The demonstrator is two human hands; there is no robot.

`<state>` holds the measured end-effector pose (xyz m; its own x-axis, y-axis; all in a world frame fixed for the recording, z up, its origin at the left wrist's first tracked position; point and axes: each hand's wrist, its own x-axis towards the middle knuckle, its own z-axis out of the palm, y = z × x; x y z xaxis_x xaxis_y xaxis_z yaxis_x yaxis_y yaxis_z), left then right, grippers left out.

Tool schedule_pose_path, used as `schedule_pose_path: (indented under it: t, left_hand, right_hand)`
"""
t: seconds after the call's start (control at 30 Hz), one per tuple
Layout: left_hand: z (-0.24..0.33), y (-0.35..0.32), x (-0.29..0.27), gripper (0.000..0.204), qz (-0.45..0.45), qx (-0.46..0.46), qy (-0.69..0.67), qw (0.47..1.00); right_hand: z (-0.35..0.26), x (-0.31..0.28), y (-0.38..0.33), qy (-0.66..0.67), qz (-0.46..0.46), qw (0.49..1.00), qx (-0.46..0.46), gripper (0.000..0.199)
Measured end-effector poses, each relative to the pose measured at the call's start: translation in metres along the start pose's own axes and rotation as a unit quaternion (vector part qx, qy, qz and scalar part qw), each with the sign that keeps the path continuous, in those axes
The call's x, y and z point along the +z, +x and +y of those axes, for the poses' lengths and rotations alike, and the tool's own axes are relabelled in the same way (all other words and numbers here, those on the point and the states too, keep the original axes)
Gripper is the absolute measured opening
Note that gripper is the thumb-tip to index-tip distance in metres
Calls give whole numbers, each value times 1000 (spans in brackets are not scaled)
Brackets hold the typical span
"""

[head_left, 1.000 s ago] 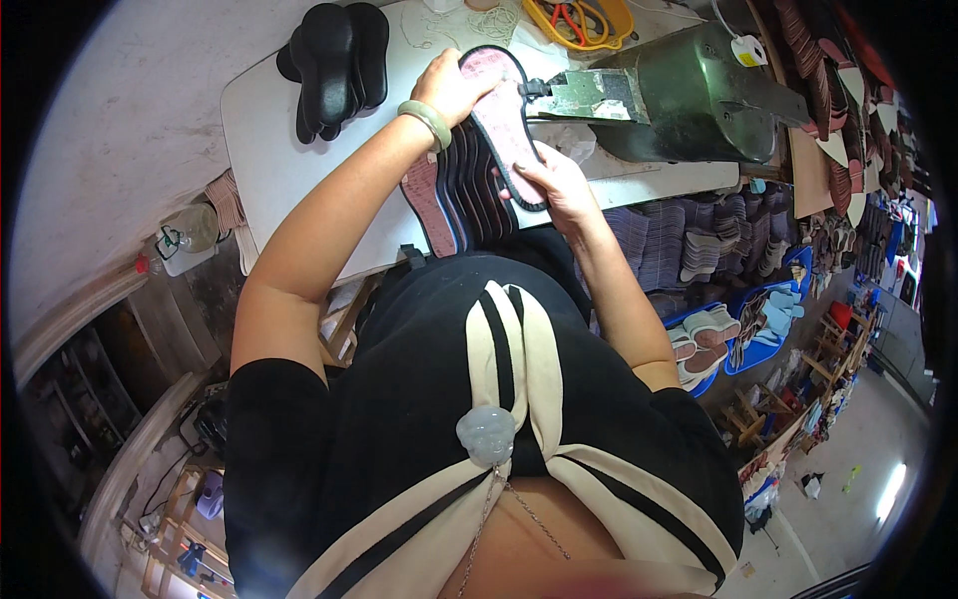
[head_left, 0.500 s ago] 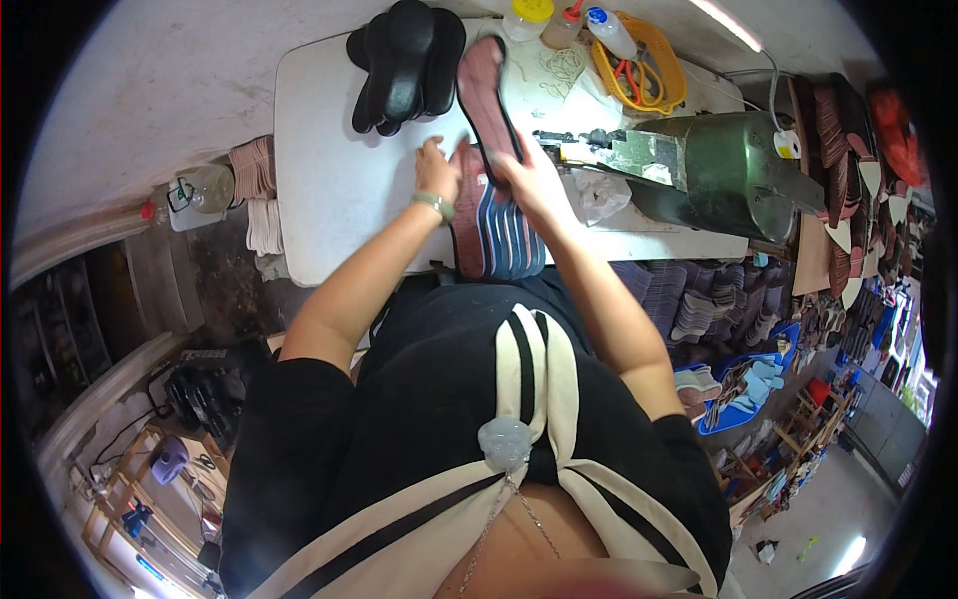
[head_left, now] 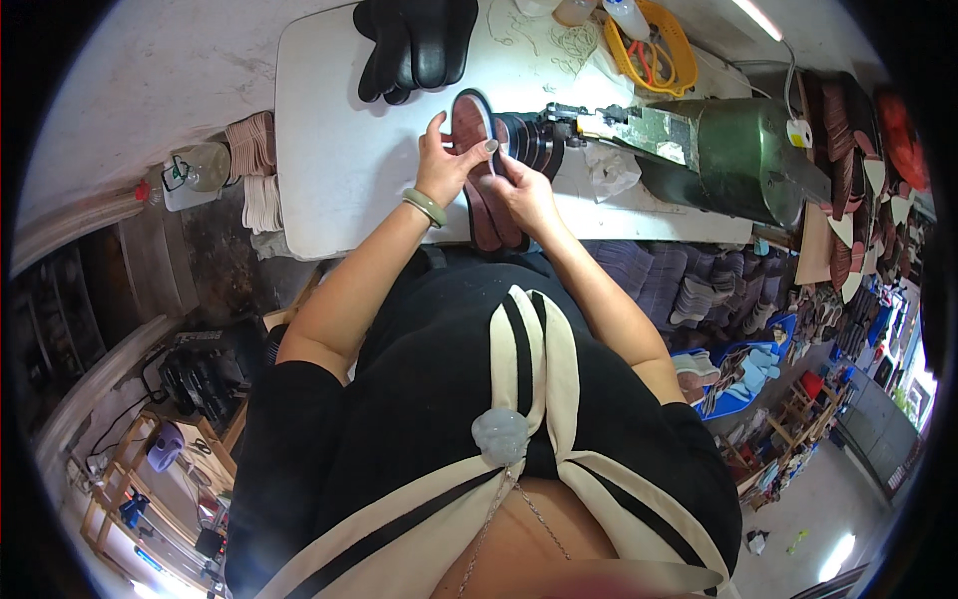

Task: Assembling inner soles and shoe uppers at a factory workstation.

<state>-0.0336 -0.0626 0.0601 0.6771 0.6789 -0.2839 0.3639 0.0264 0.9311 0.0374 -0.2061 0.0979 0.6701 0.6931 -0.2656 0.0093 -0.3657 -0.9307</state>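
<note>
A reddish-brown shoe sole [head_left: 467, 122] with a dark, pale-edged rim is held above the white table, slightly left of the sewing machine's [head_left: 574, 125] head. My left hand [head_left: 446, 165] grips its left side, thumb across the top face. On the right edge of the sole, the thumb and fingers of my right hand [head_left: 521, 192] are pressed together. More brown soles [head_left: 489, 225] lie under my hands toward the table's near edge. Dark-edged layers [head_left: 529, 145] show beyond my right hand, next to the machine head; what they belong to is partly hidden.
Black glossy soles [head_left: 414, 50] are heaped at the table's [head_left: 334, 130] far side. A yellow basket [head_left: 659, 50] with orange-handled tools stands at the back right. The green machine body [head_left: 733, 150] fills the right side. Beige stacked pieces [head_left: 257, 170] lie beyond the left edge.
The sole has come nearer and tilted, and my left hand, empty before, now grips it too. My right hand has moved slightly closer to me. The whole view has shifted a little.
</note>
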Motion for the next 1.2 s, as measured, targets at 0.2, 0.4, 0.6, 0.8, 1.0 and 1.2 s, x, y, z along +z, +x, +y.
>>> schedule_pose_path:
  t: [0.2,0.4,0.6,0.8,1.0,1.2]
  left_hand:
    - [60,-25,-11,58,-136,-136,-374,907]
    - [72,-29,24,18,-223,-114,-356,900]
    - [94,-16,50,22,-208,-117,-409,881]
    - [51,28,114,34,9,104,-103,989]
    - [96,37,118,30,-74,20,-165,983]
    - [111,78,113,55,35,190,128,973]
  right_hand:
    - [-26,-44,-3,296,-37,950,89,23]
    - [-45,-48,-21,-170,173,965,-95,31]
    - [-66,-71,-38,-401,95,903,-119,72]
    - [-65,-121,-16,-454,129,872,-131,63]
    - [-19,-141,-46,261,124,954,83,43]
    - [-32,-106,-36,379,-5,908,181,33]
